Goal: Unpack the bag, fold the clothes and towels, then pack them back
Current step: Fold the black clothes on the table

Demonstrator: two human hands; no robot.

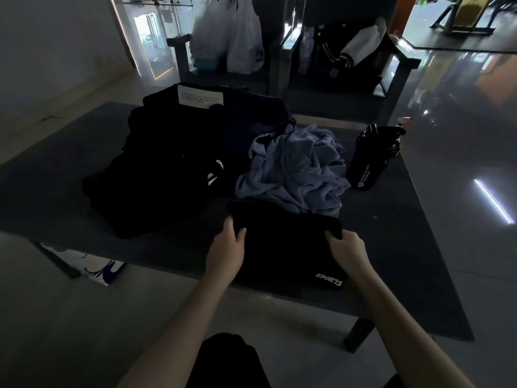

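A black garment point(282, 247) with white "SPORTS" lettering lies flat near the front edge of the dark table point(405, 247). My left hand point(228, 247) grips its left edge and my right hand point(345, 247) pinches its upper right corner. Behind it sits a crumpled light blue towel point(296, 172). To the left lies a heap of black clothes point(156, 175), one piece showing white stripes and lettering. A dark bag point(223, 113) with a white label rests at the back of the table.
A black shaker bottle point(369, 158) stands on the table to the right of the towel. Two dark chairs behind hold white plastic bags point(232, 37) and a striped jacket point(344, 49). A white and blue bag point(103, 270) lies under the table's left side.
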